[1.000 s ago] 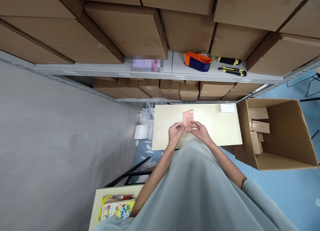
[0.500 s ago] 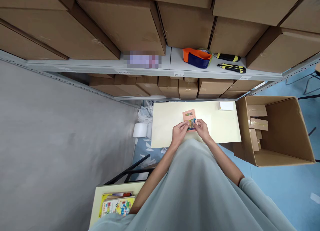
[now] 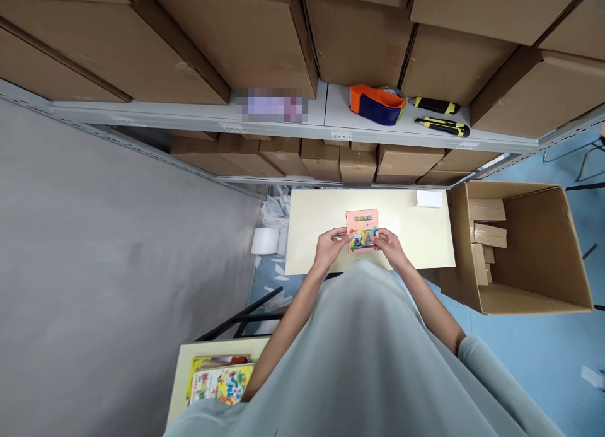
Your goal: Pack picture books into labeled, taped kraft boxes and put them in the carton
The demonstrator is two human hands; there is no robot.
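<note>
Pale table [image 3: 307, 235] is stretching beneath left hand [image 3: 328, 245] and right hand [image 3: 392, 245]
Both are pinching a pink booklet [image 3: 363, 229] — not yet laid down.

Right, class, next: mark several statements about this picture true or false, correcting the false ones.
1. The left hand and right hand both hold the pink rectangular paper booklet. True.
2. Two black-and-yellow plastic cutters lie on the grey metal shelf. True.
3. The small white rectangular box lies on that shelf too. False: the box lies on the cream rectangular table.
4. The large open brown cardboard carton stands left of the table. False: the carton stands right of it.
</note>
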